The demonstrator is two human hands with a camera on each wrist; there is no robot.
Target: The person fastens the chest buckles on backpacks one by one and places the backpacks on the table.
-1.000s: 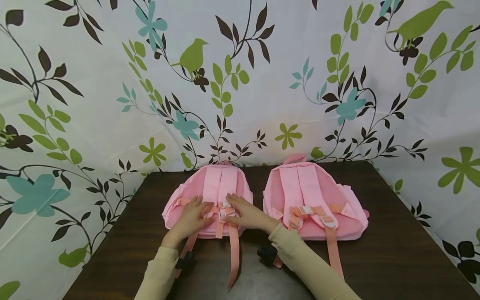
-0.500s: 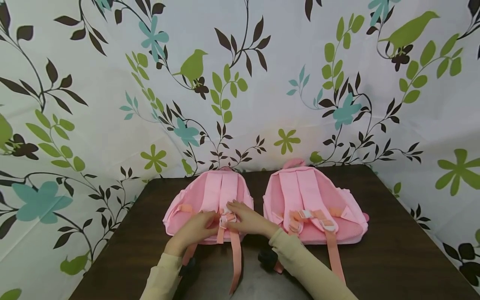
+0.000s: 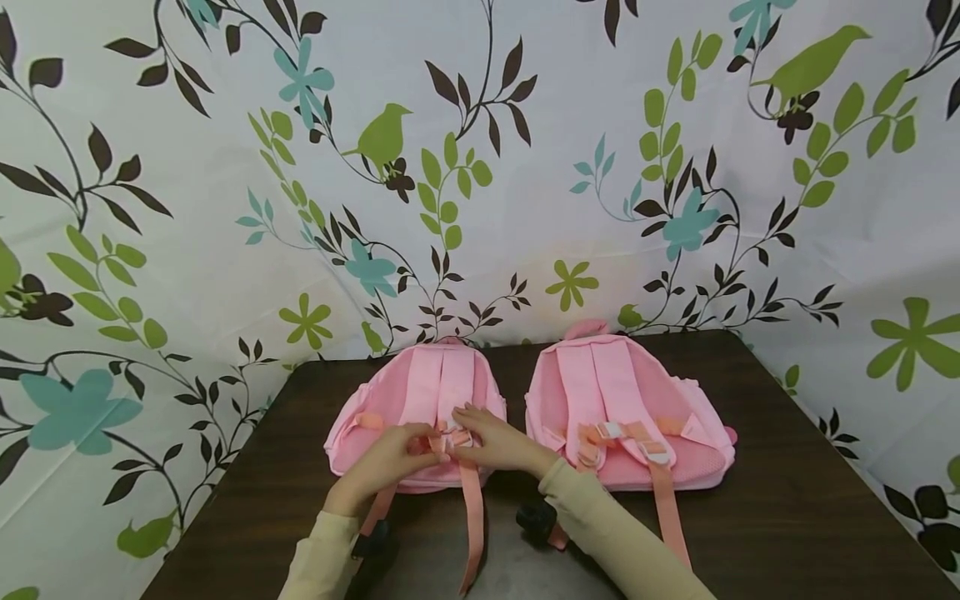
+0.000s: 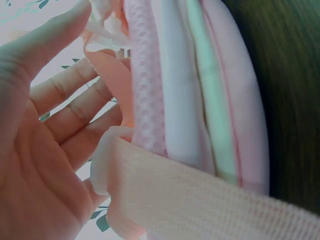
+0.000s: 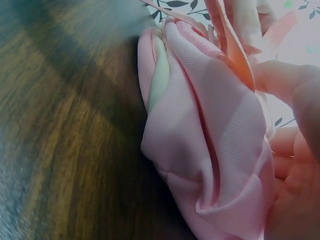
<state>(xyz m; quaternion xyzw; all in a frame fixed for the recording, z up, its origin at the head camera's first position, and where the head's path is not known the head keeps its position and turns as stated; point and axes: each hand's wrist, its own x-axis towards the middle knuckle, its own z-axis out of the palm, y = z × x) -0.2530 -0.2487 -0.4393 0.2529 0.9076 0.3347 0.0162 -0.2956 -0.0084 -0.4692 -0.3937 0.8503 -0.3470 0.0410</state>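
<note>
A small pink backpack (image 3: 348,442) lies on the table with its shoulder straps facing up. My left hand (image 3: 386,462) pinches the short orange strap (image 3: 435,443) that crosses the shoulder straps; in the left wrist view the thumb is near an orange webbing loop (image 4: 110,75), other fingers spread behind. My right hand (image 3: 502,442) grips around the pale buckle (image 3: 462,437), thumb below and fingers above. In the right wrist view its thumb tip meets orange webbing (image 5: 240,55) beside the backpack's pink side. A long orange strap end (image 3: 472,525) hangs toward me.
A second pink backpack (image 3: 705,471) lies to the right, its orange cross strap (image 3: 633,429) joined by a white clip (image 3: 611,430). Its loose strap (image 3: 667,521) runs toward the front. Both rest on a dark wooden table (image 3: 780,467) against a printed cloth backdrop (image 3: 480,267).
My left hand has moved from lying spread over the backpack to pinching the orange strap by the buckle. The right hand stays at the buckle. The head view has tilted slightly.
</note>
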